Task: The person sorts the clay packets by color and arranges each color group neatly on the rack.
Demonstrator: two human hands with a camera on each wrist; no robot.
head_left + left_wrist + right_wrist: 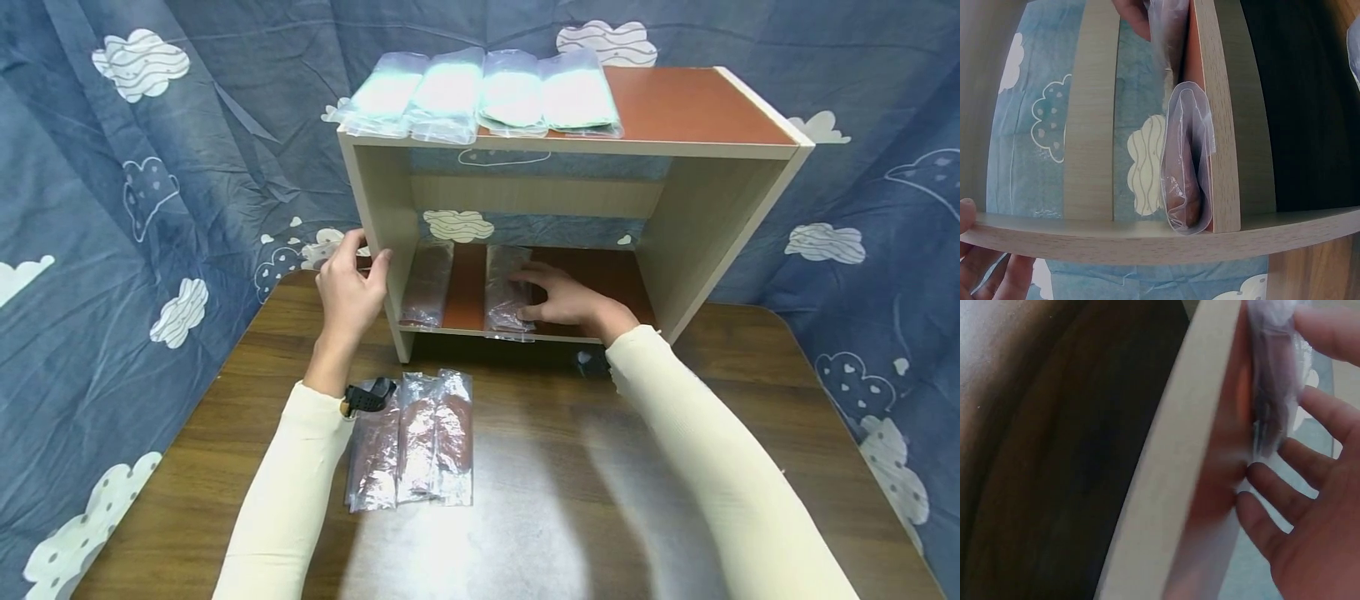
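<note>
My left hand [351, 287] grips the left side panel [382, 208] of a small wooden shelf unit, its thumb inside and fingers outside in the left wrist view. Inside the unit, my right hand [558, 296] reaches over a clear plastic packet [501, 283] lying on the reddish-brown lower board [468, 287]. In the right wrist view its fingers are spread and loosely bent, fingertips at the packet's side. Another clear packet [429, 283] lies on the same board against the left panel; its folded end, with something brownish inside, shows in the left wrist view.
Several packets with pale contents [450, 92] lie side by side on the unit's top board [690, 104]. Three clear packets with reddish-brown contents [416, 437] lie on the wooden table [525, 517] before the unit. A blue cloud-print curtain [225, 108] hangs behind.
</note>
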